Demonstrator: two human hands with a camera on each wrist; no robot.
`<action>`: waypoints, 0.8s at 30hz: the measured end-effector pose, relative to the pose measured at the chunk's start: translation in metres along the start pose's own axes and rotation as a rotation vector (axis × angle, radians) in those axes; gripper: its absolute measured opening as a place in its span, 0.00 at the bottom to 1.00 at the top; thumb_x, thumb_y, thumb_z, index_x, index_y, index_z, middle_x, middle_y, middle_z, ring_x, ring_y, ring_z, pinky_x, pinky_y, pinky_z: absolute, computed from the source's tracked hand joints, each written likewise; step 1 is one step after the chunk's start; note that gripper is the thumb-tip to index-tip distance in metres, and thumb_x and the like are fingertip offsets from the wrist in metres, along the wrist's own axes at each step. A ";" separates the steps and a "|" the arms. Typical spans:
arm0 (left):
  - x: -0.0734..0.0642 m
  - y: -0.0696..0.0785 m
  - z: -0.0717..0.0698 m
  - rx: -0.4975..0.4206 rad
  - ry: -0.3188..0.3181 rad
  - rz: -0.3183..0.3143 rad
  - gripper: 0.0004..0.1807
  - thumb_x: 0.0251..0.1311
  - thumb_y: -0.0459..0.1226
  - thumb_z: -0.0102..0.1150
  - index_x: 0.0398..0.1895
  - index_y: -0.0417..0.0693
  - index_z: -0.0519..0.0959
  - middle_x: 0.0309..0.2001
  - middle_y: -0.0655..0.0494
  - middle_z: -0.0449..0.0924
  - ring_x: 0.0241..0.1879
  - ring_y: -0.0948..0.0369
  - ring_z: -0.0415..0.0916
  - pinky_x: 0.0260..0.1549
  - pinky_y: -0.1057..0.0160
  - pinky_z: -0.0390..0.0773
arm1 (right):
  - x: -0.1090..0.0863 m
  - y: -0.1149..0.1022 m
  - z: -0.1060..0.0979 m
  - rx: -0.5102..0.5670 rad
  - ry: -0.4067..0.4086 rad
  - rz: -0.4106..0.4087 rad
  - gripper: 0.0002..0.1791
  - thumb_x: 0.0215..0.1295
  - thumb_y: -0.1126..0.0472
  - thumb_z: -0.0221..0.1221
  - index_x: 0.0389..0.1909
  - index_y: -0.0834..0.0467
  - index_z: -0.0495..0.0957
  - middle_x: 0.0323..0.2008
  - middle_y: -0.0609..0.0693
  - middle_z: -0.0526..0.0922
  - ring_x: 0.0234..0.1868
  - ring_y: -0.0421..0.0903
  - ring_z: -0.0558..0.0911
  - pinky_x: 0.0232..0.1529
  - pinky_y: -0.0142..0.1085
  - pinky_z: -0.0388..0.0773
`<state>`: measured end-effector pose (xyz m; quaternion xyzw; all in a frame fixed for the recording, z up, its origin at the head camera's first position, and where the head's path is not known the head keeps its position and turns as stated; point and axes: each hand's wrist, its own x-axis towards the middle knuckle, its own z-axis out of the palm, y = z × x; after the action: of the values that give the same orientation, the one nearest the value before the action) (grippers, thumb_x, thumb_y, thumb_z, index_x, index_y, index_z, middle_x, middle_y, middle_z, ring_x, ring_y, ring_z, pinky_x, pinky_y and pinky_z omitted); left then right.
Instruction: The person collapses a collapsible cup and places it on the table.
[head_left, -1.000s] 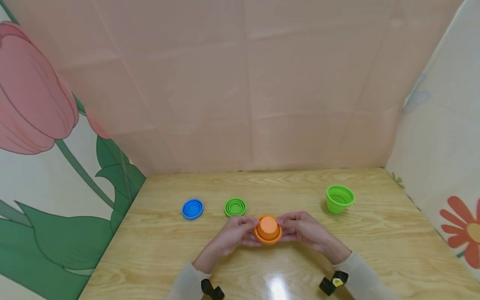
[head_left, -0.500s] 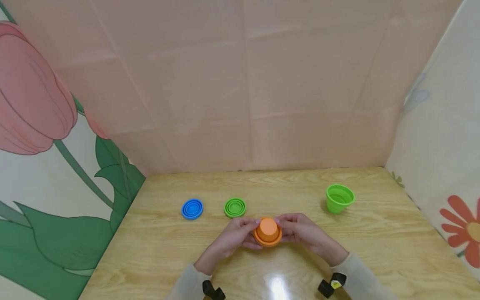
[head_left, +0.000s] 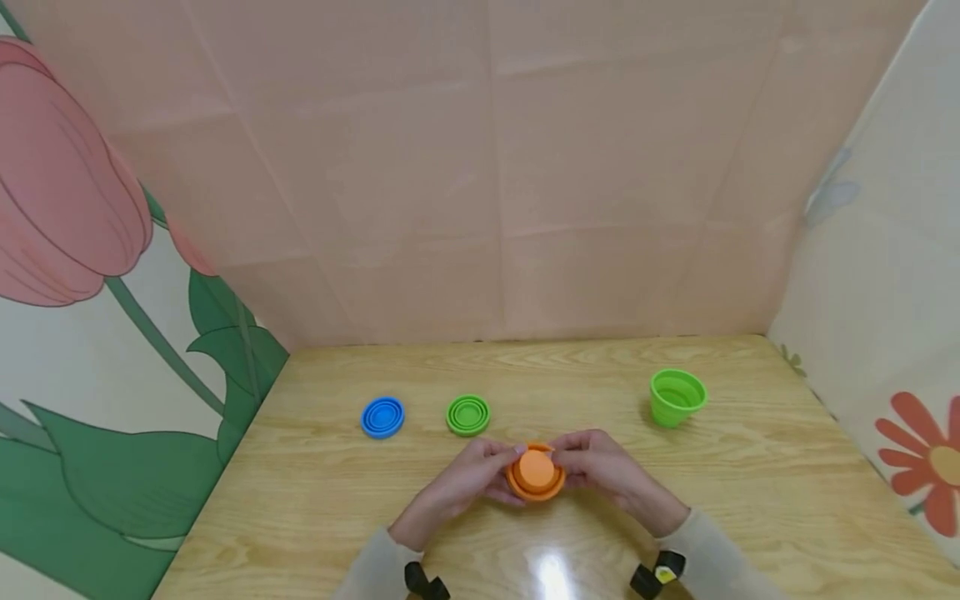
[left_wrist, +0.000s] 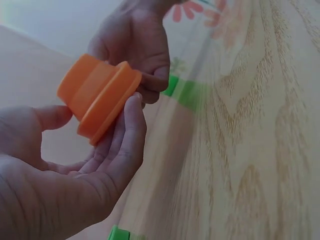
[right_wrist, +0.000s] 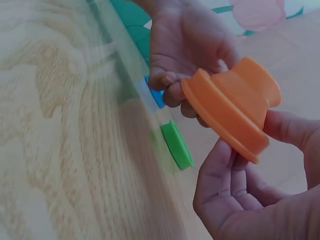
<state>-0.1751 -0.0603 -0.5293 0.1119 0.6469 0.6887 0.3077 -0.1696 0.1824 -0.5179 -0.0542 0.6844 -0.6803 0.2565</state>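
A screened-off work booth: a wood-grain surface [head_left: 300, 500] walled by a creased pinkish backdrop [head_left: 480, 167] and flower-printed side panels [head_left: 97, 350]; the room beyond is hidden.

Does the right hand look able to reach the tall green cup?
Likely yes, once free: the right hand holds the orange cup, but nothing visible blocks its way to the tall green cup.

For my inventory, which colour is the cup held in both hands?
The cup is orange, clearest in the right wrist view.

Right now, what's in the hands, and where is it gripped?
The orange cup: the left hand and right hand grip opposite sides, fingers at its wide rim, thumbs against its stepped wall.
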 end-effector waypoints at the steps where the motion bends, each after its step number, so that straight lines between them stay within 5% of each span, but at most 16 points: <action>1: 0.000 0.000 0.000 0.006 -0.002 -0.001 0.22 0.80 0.43 0.53 0.55 0.29 0.82 0.43 0.51 0.88 0.35 0.59 0.89 0.41 0.54 0.93 | 0.000 0.001 0.001 -0.006 0.003 -0.005 0.22 0.71 0.64 0.61 0.59 0.75 0.77 0.43 0.47 0.89 0.40 0.39 0.87 0.42 0.31 0.89; 10: -0.001 -0.002 0.003 0.039 0.024 -0.012 0.16 0.76 0.35 0.53 0.48 0.27 0.82 0.40 0.48 0.87 0.32 0.60 0.88 0.35 0.57 0.93 | 0.003 0.007 0.004 -0.134 0.052 -0.028 0.22 0.64 0.67 0.62 0.57 0.74 0.77 0.35 0.46 0.90 0.34 0.38 0.84 0.35 0.31 0.86; 24: -0.003 -0.002 -0.002 0.162 0.068 -0.005 0.10 0.73 0.32 0.57 0.45 0.31 0.82 0.39 0.39 0.90 0.26 0.60 0.86 0.27 0.61 0.91 | 0.004 0.011 0.003 -0.151 0.028 -0.071 0.17 0.61 0.70 0.62 0.49 0.74 0.80 0.36 0.57 0.92 0.32 0.44 0.89 0.32 0.38 0.92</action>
<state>-0.1728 -0.0635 -0.5310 0.1112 0.7108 0.6367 0.2774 -0.1688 0.1785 -0.5290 -0.0882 0.7348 -0.6362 0.2178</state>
